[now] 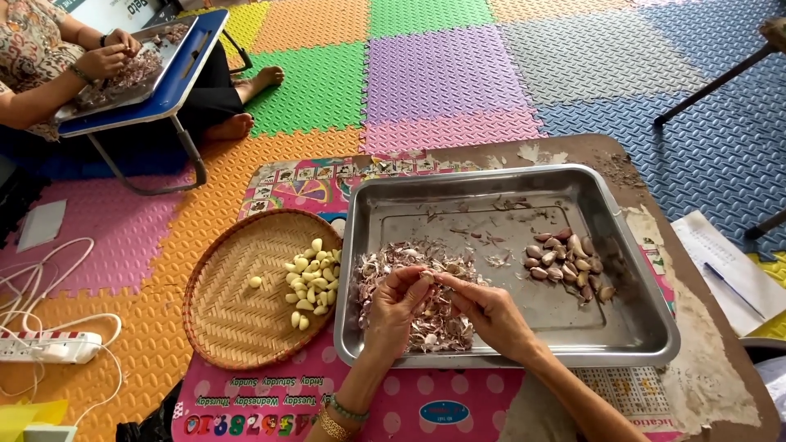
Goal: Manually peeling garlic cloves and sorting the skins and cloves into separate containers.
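Note:
My left hand (pixel 396 304) and my right hand (pixel 488 309) meet over a steel tray (pixel 630 327), both pinching one garlic clove (pixel 427 277) between the fingertips. Under the hands lies a heap of papery garlic skins (pixel 385 266). Unpeeled purplish cloves (pixel 566 257) sit in a pile in the right part of the tray. Left of the tray, a round woven basket (pixel 233 315) holds several peeled pale cloves (pixel 312 278).
The tray and basket rest on a low table (pixel 704 368) with a pink patterned cover. Another person (pixel 49 57) sits at the far left, hands over a tray on a blue folding table (pixel 176 82). A power strip (pixel 51 346) and cables lie on the foam mats. Papers with a pen (pixel 729 270) lie at right.

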